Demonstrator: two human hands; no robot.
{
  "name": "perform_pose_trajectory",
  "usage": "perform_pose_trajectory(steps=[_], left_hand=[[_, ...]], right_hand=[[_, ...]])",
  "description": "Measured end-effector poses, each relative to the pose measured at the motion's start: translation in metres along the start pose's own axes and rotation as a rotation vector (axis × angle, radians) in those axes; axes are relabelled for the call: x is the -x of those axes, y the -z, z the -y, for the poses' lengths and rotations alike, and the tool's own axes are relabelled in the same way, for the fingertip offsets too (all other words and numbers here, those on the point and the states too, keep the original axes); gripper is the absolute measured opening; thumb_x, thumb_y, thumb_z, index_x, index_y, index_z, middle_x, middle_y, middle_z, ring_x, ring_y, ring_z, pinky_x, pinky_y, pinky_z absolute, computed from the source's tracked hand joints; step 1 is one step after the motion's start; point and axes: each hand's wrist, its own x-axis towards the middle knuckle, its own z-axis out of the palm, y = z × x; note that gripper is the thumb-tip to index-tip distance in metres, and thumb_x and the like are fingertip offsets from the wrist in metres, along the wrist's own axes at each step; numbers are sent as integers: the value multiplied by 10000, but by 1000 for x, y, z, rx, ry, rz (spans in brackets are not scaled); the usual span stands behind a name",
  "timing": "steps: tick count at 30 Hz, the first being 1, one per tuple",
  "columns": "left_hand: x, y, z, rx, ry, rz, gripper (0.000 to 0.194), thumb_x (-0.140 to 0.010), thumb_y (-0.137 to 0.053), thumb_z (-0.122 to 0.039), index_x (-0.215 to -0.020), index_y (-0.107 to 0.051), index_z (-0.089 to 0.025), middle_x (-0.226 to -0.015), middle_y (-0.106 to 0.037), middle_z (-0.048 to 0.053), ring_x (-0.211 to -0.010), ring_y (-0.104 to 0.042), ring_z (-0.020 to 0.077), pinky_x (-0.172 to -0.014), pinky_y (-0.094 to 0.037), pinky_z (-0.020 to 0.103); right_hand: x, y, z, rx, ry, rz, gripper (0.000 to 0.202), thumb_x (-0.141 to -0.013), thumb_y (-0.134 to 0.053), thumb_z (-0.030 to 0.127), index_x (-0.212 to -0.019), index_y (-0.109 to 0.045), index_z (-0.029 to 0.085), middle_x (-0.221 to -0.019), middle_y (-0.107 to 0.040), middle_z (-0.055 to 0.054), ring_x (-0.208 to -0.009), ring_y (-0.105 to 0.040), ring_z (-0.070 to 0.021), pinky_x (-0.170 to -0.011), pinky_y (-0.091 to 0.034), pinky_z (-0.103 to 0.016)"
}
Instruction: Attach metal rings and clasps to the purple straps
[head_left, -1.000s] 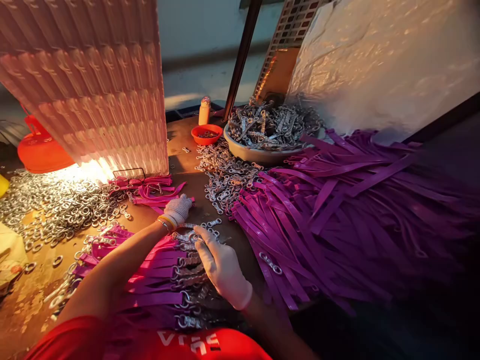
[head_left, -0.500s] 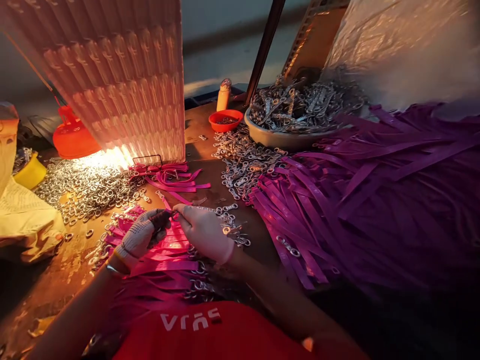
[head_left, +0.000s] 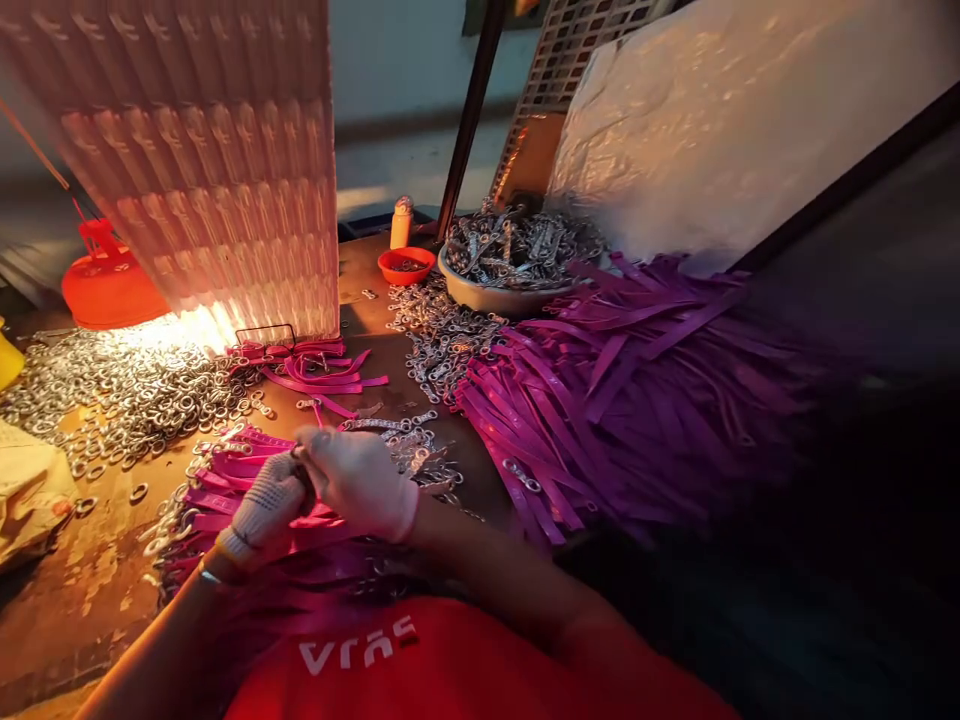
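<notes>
Both my gloved hands meet over a spread of pink straps (head_left: 214,500) whose ends carry metal fittings. My left hand (head_left: 271,498), in a dotted knit glove, is closed with its fingertips against the other hand. My right hand (head_left: 360,482), in a pale glove, is pinched at the same spot. A narrow pink strap (head_left: 318,412) shows just beyond the fingers and seems to run into the pinch. Whatever part lies between the fingertips is hidden. Small metal swivel links (head_left: 427,460) lie right of my right hand.
At left, a red lamp (head_left: 112,290) lights a heap of metal rings (head_left: 157,390) beside a ribbed translucent panel (head_left: 247,200). Behind are a small red bowl (head_left: 405,273) and a basin (head_left: 495,298) of metal clips. A large pile of purple straps (head_left: 600,400) covers the right.
The view has turned to the right, so everything sits further left. My right hand has rolled over and come closer against my left, covering more of the fingertips.
</notes>
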Motion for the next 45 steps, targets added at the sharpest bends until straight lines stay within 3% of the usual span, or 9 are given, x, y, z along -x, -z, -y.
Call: perform_pose_trajectory(steps=[3, 14, 18, 23, 28, 31, 33, 37, 45], left_hand=[[2, 8, 3, 42, -28, -19, 212, -859, -631, -346, -764, -601, -158, -560, -511, -31, -410, -374, 59, -397, -264, 184], [13, 2, -3, 170, 119, 136, 369, -885, -533, -485, -695, -533, -169, -539, -448, -24, -379, -299, 66, -347, -171, 202], [12, 6, -1, -35, -20, 97, 336, -901, -521, -432, -684, -526, -175, -518, -426, -33, -420, -312, 78, -400, -237, 203], [2, 8, 0, -511, -253, 20, 79, -760, -617, -221, -749, -667, -161, -688, -636, 29, -642, -507, 133, -567, -382, 212], [-4, 6, 12, -124, -71, 41, 276, -882, -585, -426, -805, -620, -164, -495, -484, -29, -416, -358, 92, -419, -289, 209], [-2, 4, 18, 49, -40, 24, 353, -901, -613, -505, -796, -575, -169, -478, -425, -55, -390, -311, 71, -390, -244, 194], [2, 1, 20, 57, -50, 40, 360, -894, -652, -497, -785, -570, -164, -517, -444, -50, -413, -337, 63, -403, -259, 186], [8, -4, 19, -12, -64, 57, 342, -914, -637, -479, -831, -628, -148, -559, -484, -35, -432, -382, 62, -423, -290, 188], [11, -9, 17, -119, 5, 18, 388, -874, -668, -510, -750, -624, -145, -531, -501, -25, -455, -408, 73, -446, -283, 195]], right_hand=[[1, 3, -8, -56, -110, 11, 217, -1031, -491, 270, -1123, -664, 177, -944, -759, -75, -836, -689, -185, -705, -406, -276], [15, -2, -8, -6, -160, 203, 236, -1024, -467, 248, -1139, -666, 194, -980, -753, -72, -891, -687, -193, -736, -428, -268], [10, -2, -8, 149, -52, 264, 248, -993, -440, 191, -1143, -636, 159, -953, -724, -87, -810, -673, -209, -639, -402, -297], [2, -10, -12, 131, -114, 246, 239, -1023, -420, 226, -1110, -633, 161, -981, -736, -85, -855, -694, -208, -650, -417, -291], [2, -2, -10, -67, -242, 174, 259, -1049, -455, 279, -1246, -598, 194, -1153, -743, -73, -1026, -703, -198, -800, -465, -275], [3, 8, -12, -111, -191, 289, 433, -982, -580, 321, -1386, -504, 185, -1204, -727, -95, -1047, -704, -229, -800, -482, -289], [4, 11, -14, -75, -219, 382, 509, -936, -631, 338, -1399, -491, 181, -1137, -747, -100, -1011, -714, -254, -779, -487, -302], [8, 7, -17, 69, -271, 457, 354, -958, -563, 305, -1287, -561, 175, -1076, -752, -114, -991, -714, -262, -770, -482, -304], [13, 4, -21, 253, -71, 581, 309, -992, -501, 384, -1130, -590, 122, -913, -741, -147, -854, -730, -311, -657, -489, -329]])
